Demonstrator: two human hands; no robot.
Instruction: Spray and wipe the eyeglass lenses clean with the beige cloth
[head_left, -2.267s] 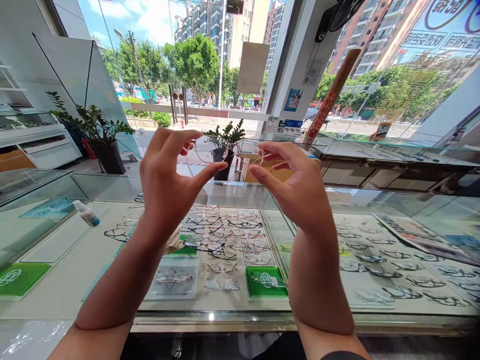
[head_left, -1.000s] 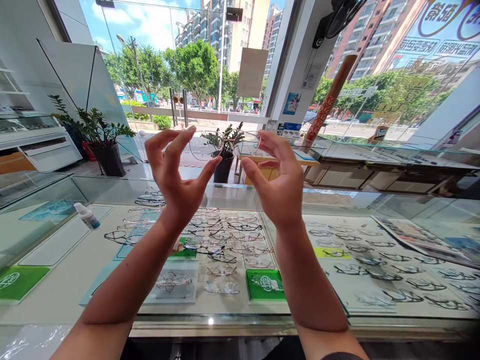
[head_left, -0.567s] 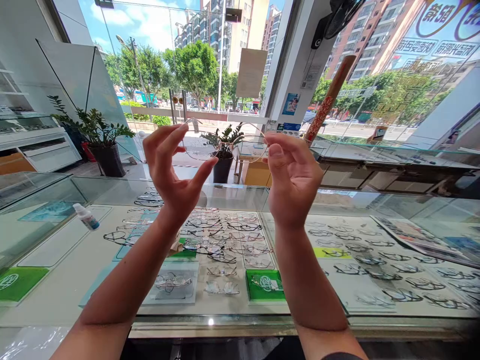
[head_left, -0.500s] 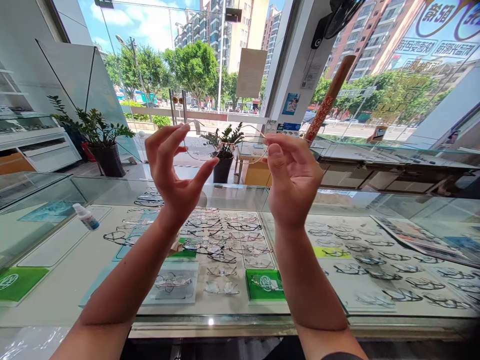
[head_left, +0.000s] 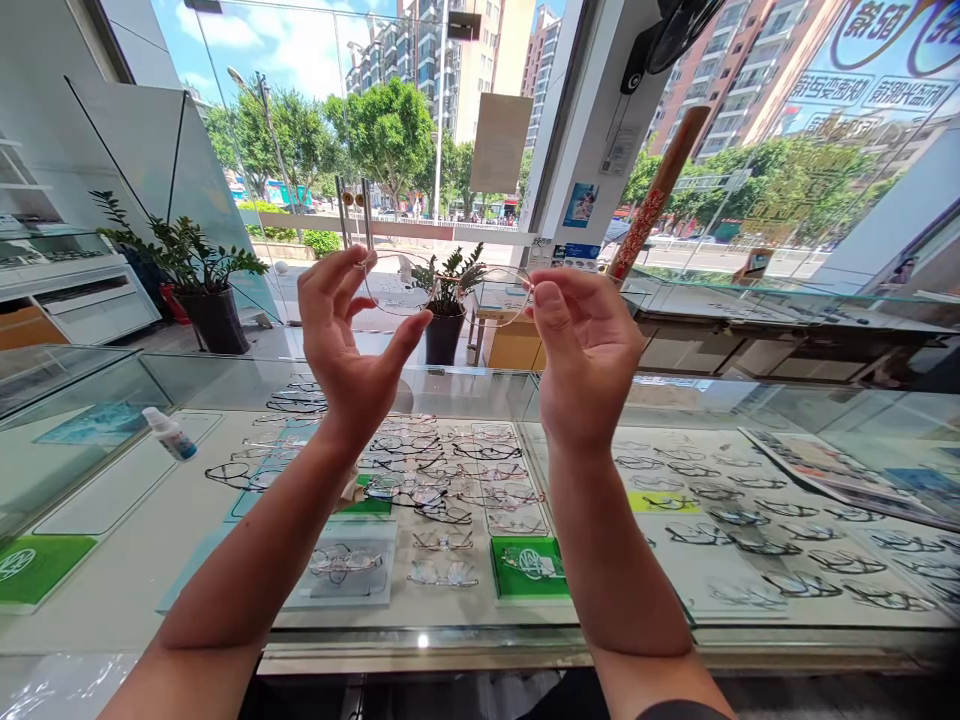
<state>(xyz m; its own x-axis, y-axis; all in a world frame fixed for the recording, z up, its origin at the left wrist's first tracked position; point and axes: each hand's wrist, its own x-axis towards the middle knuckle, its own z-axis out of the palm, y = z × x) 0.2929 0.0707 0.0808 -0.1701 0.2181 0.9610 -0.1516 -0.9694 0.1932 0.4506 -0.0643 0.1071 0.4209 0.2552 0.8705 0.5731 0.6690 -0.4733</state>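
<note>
A pair of thin-rimmed eyeglasses [head_left: 448, 280] is held up at chest height over the glass counter, its lenses clear. My right hand [head_left: 587, 355] pinches its right end between thumb and index finger. At the left end, my left hand [head_left: 352, 335] has its curled fingers by the rim, the index fingertip touching or almost touching it. The left thumb stretches away from those fingers, below the left lens. The temples can hardly be made out.
Beneath my arms a glass display counter [head_left: 420, 640] holds rows of eyeglasses, green cards [head_left: 529, 568] and a white spray bottle [head_left: 170, 433]. Potted plants [head_left: 217, 310] stand beyond it, before a glass door and windows. Another counter [head_left: 750, 345] runs along the right.
The eyeglasses have tilted slightly, their left end a little lower. My left thumb and fingers have shifted slightly; my right hand keeps its pinch.
</note>
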